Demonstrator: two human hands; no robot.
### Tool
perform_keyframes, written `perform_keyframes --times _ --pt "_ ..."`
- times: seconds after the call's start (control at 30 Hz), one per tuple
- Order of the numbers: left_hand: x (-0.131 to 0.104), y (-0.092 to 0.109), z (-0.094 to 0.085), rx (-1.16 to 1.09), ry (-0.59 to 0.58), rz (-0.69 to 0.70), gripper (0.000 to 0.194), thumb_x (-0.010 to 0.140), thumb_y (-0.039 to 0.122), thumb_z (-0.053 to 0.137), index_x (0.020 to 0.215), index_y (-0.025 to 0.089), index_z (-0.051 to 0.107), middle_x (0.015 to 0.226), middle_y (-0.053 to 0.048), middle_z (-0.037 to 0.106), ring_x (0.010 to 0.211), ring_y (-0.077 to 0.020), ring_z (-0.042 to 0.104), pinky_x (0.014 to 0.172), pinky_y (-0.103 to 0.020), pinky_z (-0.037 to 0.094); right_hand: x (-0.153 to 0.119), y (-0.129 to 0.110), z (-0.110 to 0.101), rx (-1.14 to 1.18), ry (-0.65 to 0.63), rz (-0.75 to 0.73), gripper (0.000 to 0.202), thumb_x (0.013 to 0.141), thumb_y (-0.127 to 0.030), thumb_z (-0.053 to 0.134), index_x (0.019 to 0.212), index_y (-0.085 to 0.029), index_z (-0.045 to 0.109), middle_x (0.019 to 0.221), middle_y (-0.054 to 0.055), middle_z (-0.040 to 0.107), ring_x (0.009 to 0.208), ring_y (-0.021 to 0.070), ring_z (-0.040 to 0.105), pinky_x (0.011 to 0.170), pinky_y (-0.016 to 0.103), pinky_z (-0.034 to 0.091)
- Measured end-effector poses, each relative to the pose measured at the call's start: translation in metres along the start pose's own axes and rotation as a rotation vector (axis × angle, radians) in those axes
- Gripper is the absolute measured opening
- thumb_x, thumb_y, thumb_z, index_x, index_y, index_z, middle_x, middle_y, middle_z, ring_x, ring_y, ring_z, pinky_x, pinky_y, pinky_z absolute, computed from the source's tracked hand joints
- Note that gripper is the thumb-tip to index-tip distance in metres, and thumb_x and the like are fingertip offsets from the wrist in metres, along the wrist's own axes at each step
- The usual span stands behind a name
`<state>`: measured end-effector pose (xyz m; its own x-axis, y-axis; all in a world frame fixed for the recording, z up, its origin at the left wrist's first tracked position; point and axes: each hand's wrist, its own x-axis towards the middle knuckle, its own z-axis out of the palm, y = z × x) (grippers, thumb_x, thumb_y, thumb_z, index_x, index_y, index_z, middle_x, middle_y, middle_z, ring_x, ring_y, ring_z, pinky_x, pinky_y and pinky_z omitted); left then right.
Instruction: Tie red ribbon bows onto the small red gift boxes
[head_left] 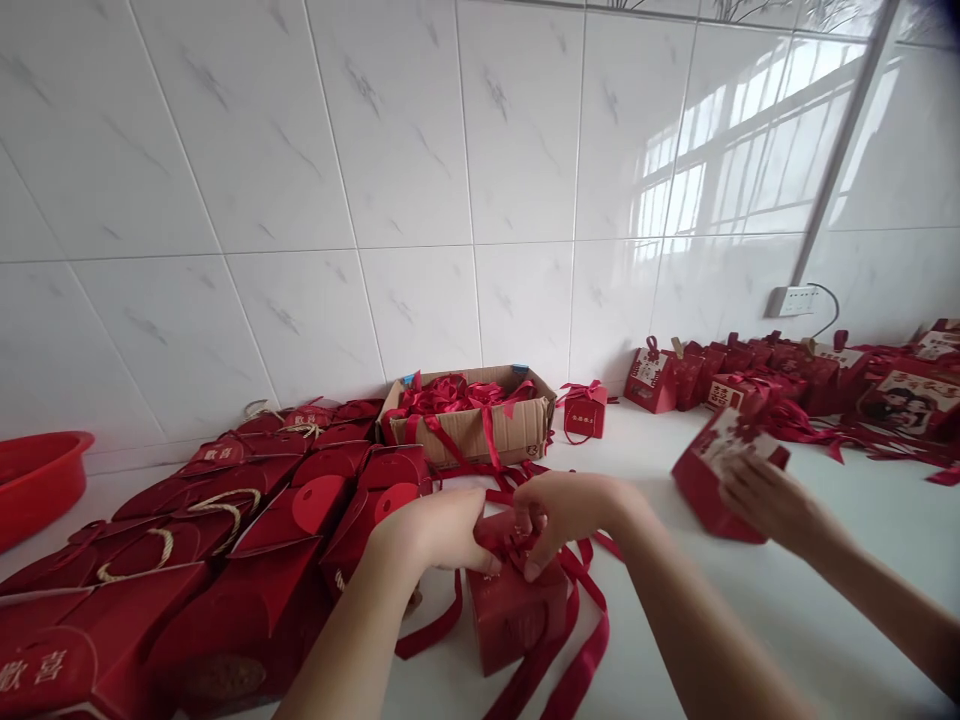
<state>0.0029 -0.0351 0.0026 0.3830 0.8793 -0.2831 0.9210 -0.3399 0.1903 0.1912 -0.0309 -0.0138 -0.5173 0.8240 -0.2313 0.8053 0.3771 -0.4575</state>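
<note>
The left grip (pixel 448 525) and right grip (pixel 564 508) pinch ribbon (pixel 516 548) (both closed) atop a red box (pixel 517 612).

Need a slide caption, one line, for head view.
Left hand and right hand at the ribbon atop a red box, near a cardboard carton; another person's hand touches a second box.

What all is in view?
Gift box: one, red, front centre
Flapped boxes: many, red, left
Cord handles: several, cream, left
Basin: one, red, far left
Carton: one, brown, back centre
Ribbons: many, red, centre and right
Ribboned box: one, red, beside carton
Printed boxes: many, red, back right
Tilted box: one, mostly red, right
Socket: one, white, right
Cable: one, dark, beside socket
Tiled wall: one, marbled white, behind
Tabletop: one, white, underneath
Coworker's hand: one, bare, right
Left hand: one, bare, centre
Right hand: one, bare, centre
</note>
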Motion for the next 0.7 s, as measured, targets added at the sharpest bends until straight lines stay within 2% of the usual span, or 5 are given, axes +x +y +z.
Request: perform_keyframes --times 0.37,0.47,0.57,0.63,0.7 --pt "0.031 -0.011 0.010 -0.178 0.117 0.109 0.029 0.058 0.028 0.066 0.083 0.021 0.054 0.094 -0.004 0.064 0.083 -0.0250 0.062 0.063 -0.028 0.046 0.021 0.014 0.000 0.061 -0.044 0.041 0.036 0.049 -0.044 0.080 0.065 -0.020 0.058 0.061 -0.002 0.060 0.062 0.0187 0.060 0.052 0.026 0.044" --pt "0.064 -0.017 0.029 -0.274 0.386 0.211 0.022 0.064 0.022 0.057 0.086 0.021 0.054 0.094 -0.005 0.063 0.090 -0.0233 0.062 0.077 -0.030 0.049 0.028 0.026 0.014 0.117 0.348 0.058 0.034 0.054 -0.043 0.079 0.064 -0.018 0.058 0.065 0.001 0.062 0.065 0.0196 0.060 0.057 0.027 0.045" --pt "0.088 -0.018 0.060 -0.406 0.731 0.188 0.031 0.080 0.022 0.034 0.108 0.019 0.049 0.114 -0.012 0.056 0.112 -0.0224 0.054 0.098 -0.034 0.041 0.029 0.040 0.044 0.123 0.687 0.101 0.022 0.085 -0.036 0.051 0.096 -0.018 0.058 0.109 0.010 0.060 0.098 0.0222 0.057 0.080 0.030 0.044" --pt "0.096 -0.017 0.083 -0.445 0.818 0.194 0.040 0.088 0.025 0.018 0.121 0.019 0.041 0.127 -0.012 0.051 0.124 -0.0201 0.045 0.105 -0.033 0.035 0.027 0.049 0.069 0.131 0.790 0.123 0.027 0.093 -0.026 0.032 0.105 -0.018 0.055 0.113 0.012 0.058 0.103 0.0215 0.056 0.084 0.032 0.043" --pt "0.098 -0.018 0.101 -0.526 0.920 0.218 0.045 0.090 0.033 0.016 0.131 0.024 0.032 0.135 -0.007 0.047 0.133 -0.0166 0.035 0.109 -0.030 0.032 0.026 0.058 0.090 0.135 0.817 0.134 0.026 0.090 -0.025 0.035 0.096 -0.016 0.059 0.107 0.014 0.061 0.099 0.0264 0.058 0.084 0.037 0.043"
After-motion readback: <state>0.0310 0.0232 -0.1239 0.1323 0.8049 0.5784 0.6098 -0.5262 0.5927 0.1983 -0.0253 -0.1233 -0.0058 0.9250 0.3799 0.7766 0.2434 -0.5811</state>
